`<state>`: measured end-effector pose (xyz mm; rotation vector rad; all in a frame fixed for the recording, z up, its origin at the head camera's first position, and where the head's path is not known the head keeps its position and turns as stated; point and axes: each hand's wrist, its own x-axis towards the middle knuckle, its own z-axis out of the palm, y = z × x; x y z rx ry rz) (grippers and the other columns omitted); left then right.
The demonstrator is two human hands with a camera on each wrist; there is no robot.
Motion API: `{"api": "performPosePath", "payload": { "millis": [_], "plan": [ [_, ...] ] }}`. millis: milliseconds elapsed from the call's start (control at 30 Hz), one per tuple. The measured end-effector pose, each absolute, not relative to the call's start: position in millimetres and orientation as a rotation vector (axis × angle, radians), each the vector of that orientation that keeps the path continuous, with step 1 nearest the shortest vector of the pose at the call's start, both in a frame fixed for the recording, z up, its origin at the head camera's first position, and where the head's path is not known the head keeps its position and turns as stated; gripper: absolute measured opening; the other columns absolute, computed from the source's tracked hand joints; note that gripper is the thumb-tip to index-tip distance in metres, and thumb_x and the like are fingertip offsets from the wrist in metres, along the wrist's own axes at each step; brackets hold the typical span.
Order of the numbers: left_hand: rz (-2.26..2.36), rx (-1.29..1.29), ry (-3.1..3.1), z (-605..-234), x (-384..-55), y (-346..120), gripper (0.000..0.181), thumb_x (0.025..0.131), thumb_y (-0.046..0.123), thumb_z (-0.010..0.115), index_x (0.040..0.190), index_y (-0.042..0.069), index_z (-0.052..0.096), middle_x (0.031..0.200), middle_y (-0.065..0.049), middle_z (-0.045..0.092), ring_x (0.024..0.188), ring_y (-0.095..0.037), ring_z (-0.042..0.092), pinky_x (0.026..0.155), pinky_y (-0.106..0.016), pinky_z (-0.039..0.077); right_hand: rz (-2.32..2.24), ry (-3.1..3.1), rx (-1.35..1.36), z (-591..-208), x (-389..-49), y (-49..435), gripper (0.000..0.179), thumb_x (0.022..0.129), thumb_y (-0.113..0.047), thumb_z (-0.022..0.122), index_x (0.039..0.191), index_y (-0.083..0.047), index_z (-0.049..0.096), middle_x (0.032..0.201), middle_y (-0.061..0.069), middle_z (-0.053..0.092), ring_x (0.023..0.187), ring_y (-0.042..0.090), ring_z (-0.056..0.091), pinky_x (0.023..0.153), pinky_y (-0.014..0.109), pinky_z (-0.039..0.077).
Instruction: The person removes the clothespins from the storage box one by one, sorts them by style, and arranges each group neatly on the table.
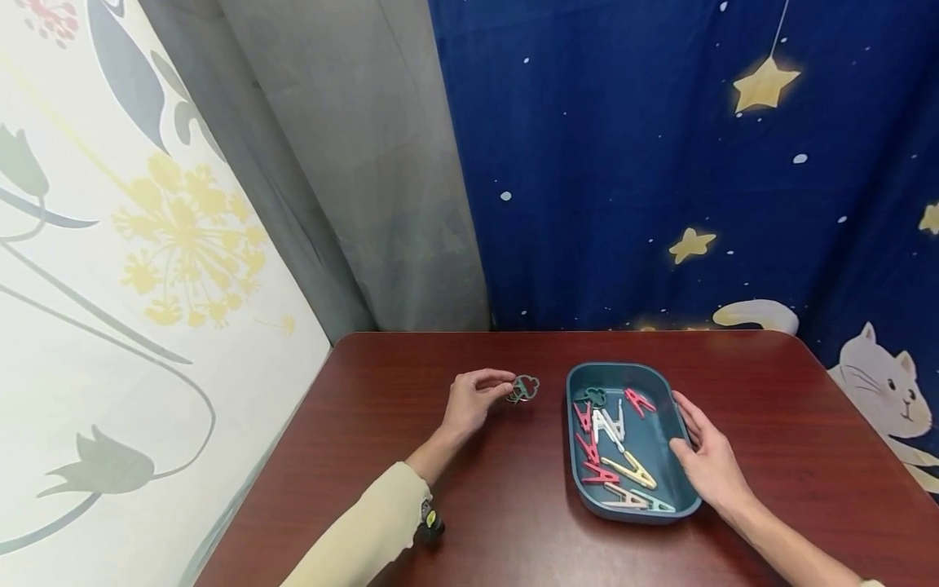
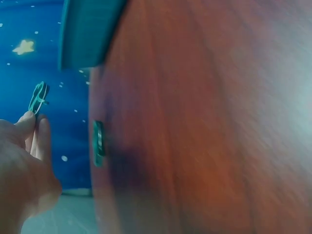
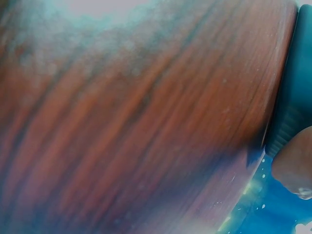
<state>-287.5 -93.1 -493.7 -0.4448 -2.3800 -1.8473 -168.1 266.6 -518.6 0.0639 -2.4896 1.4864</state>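
Note:
My left hand pinches a small green clip with a rounded, cloud-like outline between thumb and fingertips, raised above the table. A second green clip lies on the tabletop below it in the left wrist view; in the head view the two seem to overlap. My right hand grips the right wall of a blue-green bin, thumb over the rim and fingers outside. Inside lie a dark green clip and several clothespins: red, white, yellow, beige and pale green.
The bin stands on a dark reddish-brown wooden table, right of the middle. Behind the table's far edge hang a grey curtain and a blue star-patterned curtain. A white flower-patterned surface borders the left side.

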Motion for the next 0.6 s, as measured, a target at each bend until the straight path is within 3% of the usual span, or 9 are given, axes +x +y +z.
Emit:
{"api": "performPosePath", "payload": {
  "millis": [433,600],
  "plan": [
    [-1.602,-0.619,-2.599,-520,-280,-118,0.011,0.095,0.006,0.08,0.105,0.005,0.084,0.099,-0.007,0.081,0.091,-0.016,0.078,0.078,-0.026,0.061,1.499,-2.491,0.055,-519,-167,266,0.071,0.1,0.008,0.053,0.166,0.001,0.028,0.161,0.031,0.04,0.14,0.054,0.046,0.087,-0.001,0.035],
    [-1.448,-0.694,-2.695,-524,-278,-124,0.013,0.098,0.009,0.076,0.108,0.01,0.084,0.103,0.0,0.081,0.094,-0.013,0.077,0.081,-0.027,0.06,1.491,-2.494,0.061,-518,-166,266,0.071,0.1,0.009,0.055,0.165,0.001,0.029,0.161,0.031,0.04,0.14,0.054,0.047,0.086,-0.001,0.035]
  ]
}}
